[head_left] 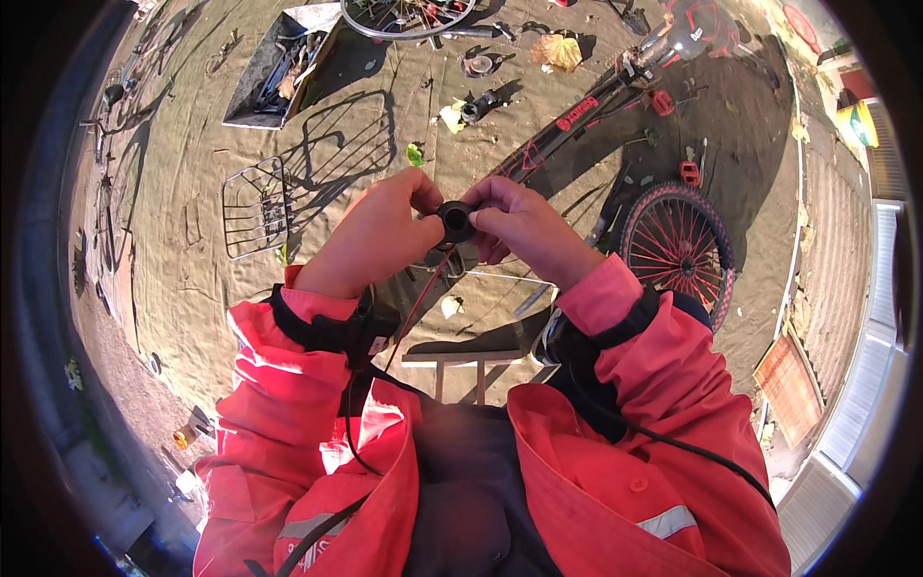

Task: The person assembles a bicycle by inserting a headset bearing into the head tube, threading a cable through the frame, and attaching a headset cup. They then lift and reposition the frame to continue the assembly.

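Note:
Between my two hands, in front of my chest, is a small black ring-shaped part (456, 223) with a round hole through its middle. The thumb and fingers of my left hand (370, 231) pinch its left side. My right hand (534, 229) grips it from the right, fingers curled round the edge. Beyond the hands a black and red bicycle frame (567, 123) stretches away to the upper right, partly covered by my right hand. A thin red cable (419, 313) runs down below the ring.
A spoked wheel (685, 255) lies at right near two red pedals (661, 103). At far left are an open toolbox (240, 113) and a black wire rack (257, 207). Another wheel (409, 36) is at the top edge. A small wooden stool (461, 359) stands before me on brown ground cloth.

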Tool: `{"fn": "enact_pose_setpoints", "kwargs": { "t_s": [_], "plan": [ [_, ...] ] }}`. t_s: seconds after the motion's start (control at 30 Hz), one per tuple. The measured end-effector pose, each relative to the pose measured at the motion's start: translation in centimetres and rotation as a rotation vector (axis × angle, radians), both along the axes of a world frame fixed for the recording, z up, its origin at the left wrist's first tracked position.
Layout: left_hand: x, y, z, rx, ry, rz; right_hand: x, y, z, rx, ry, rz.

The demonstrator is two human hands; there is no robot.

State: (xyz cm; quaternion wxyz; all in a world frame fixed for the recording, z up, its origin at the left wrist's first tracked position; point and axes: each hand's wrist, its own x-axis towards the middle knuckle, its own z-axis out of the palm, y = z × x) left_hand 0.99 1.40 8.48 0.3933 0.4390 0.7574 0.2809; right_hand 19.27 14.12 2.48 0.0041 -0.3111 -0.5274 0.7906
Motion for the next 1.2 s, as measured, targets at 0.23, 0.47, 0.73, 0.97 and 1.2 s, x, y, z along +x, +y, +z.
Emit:
{"fn": "enact_pose_setpoints", "kwargs": {
  "t_s": [0.23,0.47,0.73,0.97,1.2],
  "plan": [
    [-0.6,0.6,-0.1,-0.106,-0.115,0.007,-0.3,0.4,0.2,-0.031,-0.066,0.011],
    [-0.3,-0.3,0.5,-0.103,-0.030,-0.008,-0.6,0.3,-0.1,-0.054,-0.048,0.012],
    [2.0,-0.1,0.9,0.078,0.390,-0.213,-0.9,0.1,-0.9,-0.086,-0.008,-0.017],
    [2.7,0.3,1.3,0.081,0.497,-0.241,-0.9,0.2,-1.1,-0.100,0.016,-0.006],
    [2.8,0.3,1.5,0.064,0.524,-0.263,-0.3,0.3,-0.7,-0.023,-0.015,0.013]
  ]
}}
